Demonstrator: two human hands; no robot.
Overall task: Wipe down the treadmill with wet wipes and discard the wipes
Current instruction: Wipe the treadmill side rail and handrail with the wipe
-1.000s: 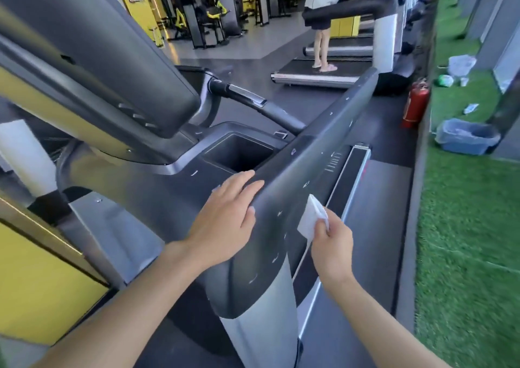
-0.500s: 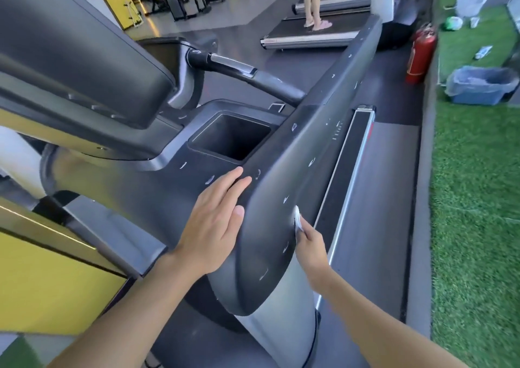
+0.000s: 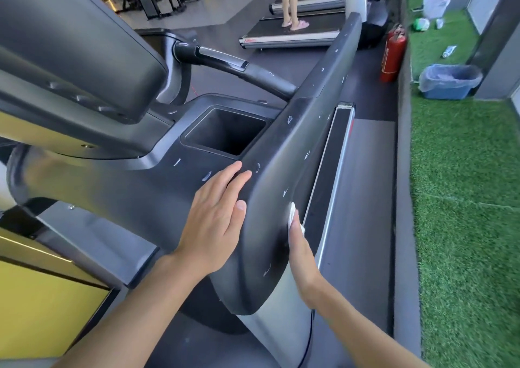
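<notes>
Two flat hands, left hand (image 3: 213, 224) on treadmill arm (image 3: 309, 120) running away, right hand (image 3: 302, 255) pressing wipe (image 3: 292, 214)

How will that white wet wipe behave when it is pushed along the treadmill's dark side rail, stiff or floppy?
Probably floppy: the wet wipe bunches and curves against the side rail under the right hand. It is likely very light, since what looks like a flat hand alone keeps it pressed there. It should slide easily, as the rail looks smooth.
</notes>
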